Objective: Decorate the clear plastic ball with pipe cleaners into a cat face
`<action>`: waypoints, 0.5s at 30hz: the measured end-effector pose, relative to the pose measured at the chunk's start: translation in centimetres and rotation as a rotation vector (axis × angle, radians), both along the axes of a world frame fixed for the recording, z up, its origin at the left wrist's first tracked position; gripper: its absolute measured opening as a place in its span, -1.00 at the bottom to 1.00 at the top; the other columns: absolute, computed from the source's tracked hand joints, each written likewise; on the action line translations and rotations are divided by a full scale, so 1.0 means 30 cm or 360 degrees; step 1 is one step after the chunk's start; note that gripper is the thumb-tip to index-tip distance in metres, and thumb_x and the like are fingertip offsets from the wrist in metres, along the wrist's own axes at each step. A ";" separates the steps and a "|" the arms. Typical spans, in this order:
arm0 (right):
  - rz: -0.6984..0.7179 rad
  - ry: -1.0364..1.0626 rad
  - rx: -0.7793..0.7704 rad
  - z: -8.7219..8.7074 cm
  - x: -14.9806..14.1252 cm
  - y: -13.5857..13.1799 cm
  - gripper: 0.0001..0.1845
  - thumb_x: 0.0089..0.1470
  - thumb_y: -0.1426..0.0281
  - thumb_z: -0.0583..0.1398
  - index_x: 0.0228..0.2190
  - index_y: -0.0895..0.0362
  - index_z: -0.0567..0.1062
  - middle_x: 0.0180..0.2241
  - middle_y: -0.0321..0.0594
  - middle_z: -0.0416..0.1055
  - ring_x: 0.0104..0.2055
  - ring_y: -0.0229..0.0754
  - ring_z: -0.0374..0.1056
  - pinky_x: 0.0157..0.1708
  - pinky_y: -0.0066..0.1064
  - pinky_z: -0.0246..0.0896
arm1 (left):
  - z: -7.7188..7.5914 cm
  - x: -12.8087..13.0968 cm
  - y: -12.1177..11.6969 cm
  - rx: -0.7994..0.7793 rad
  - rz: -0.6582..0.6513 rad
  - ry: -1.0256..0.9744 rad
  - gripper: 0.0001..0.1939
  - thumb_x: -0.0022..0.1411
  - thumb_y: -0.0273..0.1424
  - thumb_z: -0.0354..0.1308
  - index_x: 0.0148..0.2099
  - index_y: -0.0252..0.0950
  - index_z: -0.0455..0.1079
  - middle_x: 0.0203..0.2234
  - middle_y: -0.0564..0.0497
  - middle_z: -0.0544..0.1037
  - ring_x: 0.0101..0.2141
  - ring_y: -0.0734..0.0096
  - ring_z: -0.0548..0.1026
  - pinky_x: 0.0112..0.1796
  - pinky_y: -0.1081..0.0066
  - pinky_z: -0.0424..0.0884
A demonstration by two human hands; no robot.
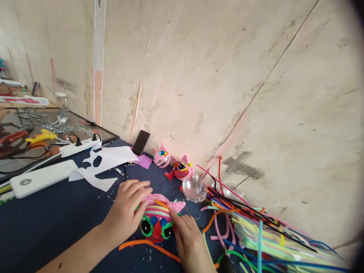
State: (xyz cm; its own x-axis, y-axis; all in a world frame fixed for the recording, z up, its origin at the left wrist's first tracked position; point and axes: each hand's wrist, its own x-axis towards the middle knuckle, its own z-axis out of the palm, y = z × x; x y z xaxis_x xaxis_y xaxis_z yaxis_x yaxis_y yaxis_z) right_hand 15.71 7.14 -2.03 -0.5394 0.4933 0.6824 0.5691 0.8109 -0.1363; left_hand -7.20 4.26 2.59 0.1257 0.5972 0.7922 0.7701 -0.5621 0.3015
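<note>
Dark blue tabletop (36,231), flecked with scraps. On it we log cut white paper (119,154), two small pink figures (182,170), a clear plastic ball (195,189), a big-eyed figure (157,222), heaped multicoloured pipe cleaners (256,235).

- Ball (156,223): on the tabletop (25,235), between the left hand (129,206) and right hand (191,239).
- Stem (150,244): before the ball.
- Two figures (182,169): behind the ball, near the wall (182,94).
- Shell (195,189): just right of the figures and before them.
- Stem pile (273,242): right of the ball.
- Paper (113,158): left of the figures, over the right end of the box (42,177).
- Power strip (81,147): behind the box.
- Phone (141,142): behind the paper, by the wall.
- Glue gun (42,135): left of the power strip.
</note>
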 end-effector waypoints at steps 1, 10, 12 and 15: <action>-0.0005 -0.0026 -0.0014 0.002 0.003 0.001 -0.50 0.11 0.64 -0.01 0.06 0.11 0.31 -0.45 -0.20 0.43 -0.46 -0.15 0.33 -0.45 -0.34 0.31 | 0.001 -0.010 0.002 0.0032 0.0062 -0.0119 -0.76 0.24 -0.53 0.02 -0.07 -0.20 0.36 -0.11 -0.07 0.49 -0.08 0.22 0.36 -0.04 0.17 0.26; 0.0044 -0.0207 -0.0058 -0.013 0.034 0.018 -0.41 0.11 0.63 0.00 0.17 0.14 0.18 -0.44 -0.21 0.42 -0.44 -0.16 0.36 -0.39 -0.36 0.33 | 0.040 -0.035 0.032 -0.1443 -0.0043 -0.1656 -0.42 0.09 -0.12 0.16 0.12 -0.18 0.19 0.16 -0.19 0.26 0.18 0.05 0.18 0.08 0.13 0.18; 0.0062 -0.0225 -0.0046 -0.013 0.032 0.017 -0.41 0.11 0.64 -0.01 0.18 0.17 0.17 -0.45 -0.21 0.41 -0.44 -0.17 0.35 -0.38 -0.36 0.33 | 0.043 -0.022 0.043 -0.1707 -0.0183 -0.1755 -0.30 0.03 -0.12 0.22 0.18 -0.17 0.12 0.17 -0.22 0.24 0.19 0.04 0.17 0.10 0.14 0.16; 0.0074 -0.0243 -0.0040 -0.003 0.027 0.012 -0.42 0.12 0.63 -0.01 0.18 0.18 0.18 -0.45 -0.20 0.42 -0.44 -0.17 0.35 -0.37 -0.36 0.32 | 0.033 -0.001 0.055 -0.1872 -0.0339 -0.1775 -0.16 -0.05 -0.20 0.31 0.23 -0.18 0.03 0.13 -0.22 0.29 0.12 0.04 0.28 0.07 0.15 0.20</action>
